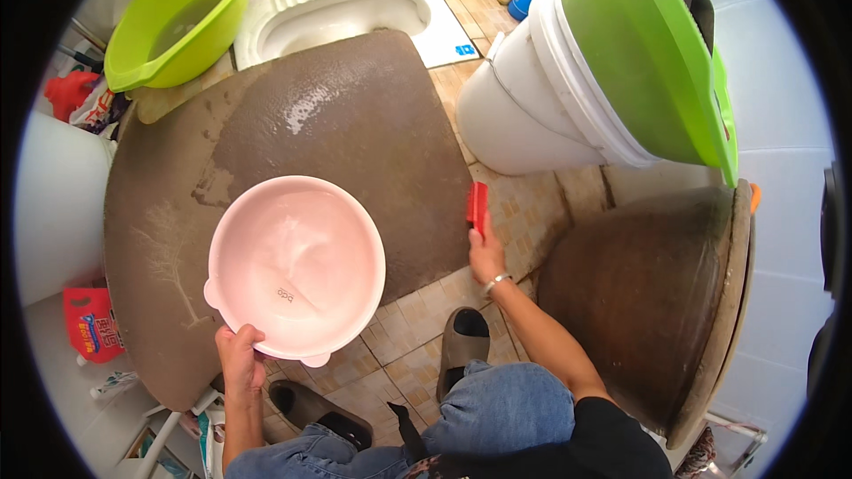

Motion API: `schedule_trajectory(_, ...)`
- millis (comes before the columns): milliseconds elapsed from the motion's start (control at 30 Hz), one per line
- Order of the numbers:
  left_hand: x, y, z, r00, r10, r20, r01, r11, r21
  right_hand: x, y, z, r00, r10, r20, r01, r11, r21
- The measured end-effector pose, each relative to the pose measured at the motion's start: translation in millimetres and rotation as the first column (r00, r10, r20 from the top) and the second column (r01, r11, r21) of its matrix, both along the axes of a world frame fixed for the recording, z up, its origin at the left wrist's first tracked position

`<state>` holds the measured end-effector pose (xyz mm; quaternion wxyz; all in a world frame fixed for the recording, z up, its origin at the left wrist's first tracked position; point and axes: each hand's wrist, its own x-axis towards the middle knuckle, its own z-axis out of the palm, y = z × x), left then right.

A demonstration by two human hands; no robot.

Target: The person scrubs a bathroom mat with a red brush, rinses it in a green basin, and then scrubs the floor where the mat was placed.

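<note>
My left hand (240, 357) grips the rim of a round pink basin (306, 288), thumb over the edge. The basin is held above a large grey-brown mat (355, 129) with a pale tree pattern at its left. Pale glints show inside the basin, but whether it holds water I cannot tell. In my right hand (488, 259) is a red brush (477, 202), held at the mat's right edge; its bristles are hard to make out. Much of the mat's far part is dark and shiny with wetness, and its left part looks lighter.
Beyond the mat lies a white squat toilet (342, 18), with a lime-green basin (182, 22) at its left. A white bucket (524, 102) carrying a green basin (639, 53) stands at the right, near a big brown vat (635, 293). A red detergent pouch (91, 324) is at the left.
</note>
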<state>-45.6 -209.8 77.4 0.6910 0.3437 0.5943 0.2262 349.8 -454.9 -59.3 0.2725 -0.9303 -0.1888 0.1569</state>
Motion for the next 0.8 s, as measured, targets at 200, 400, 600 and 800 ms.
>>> schedule_trajectory(200,-6.9,1.1,9.9,0.999,-0.01,-0.035,0.011,1.0,0.021,11.9,9.3,61.9,0.697,-0.588,-0.41,0.556,0.805,-0.208)
schedule_trajectory(400,6.4,-2.6,1.5,0.998,-0.064,0.023,0.064,0.998,-0.025,34.5,-74.0,-26.2,0.707,-0.685,-0.179,0.703,0.707,0.071)
schedule_trajectory(600,10.4,-3.7,-17.4,0.996,-0.048,0.08,0.049,0.999,-0.018,64.4,-106.2,-33.2,0.68,-0.72,-0.138,0.732,0.675,0.089)
schedule_trajectory(800,1.3,-3.9,0.1,0.999,-0.045,0.004,0.045,0.999,-0.025,97.0,-57.2,-11.6,0.316,-0.833,-0.454,0.924,0.378,-0.051)
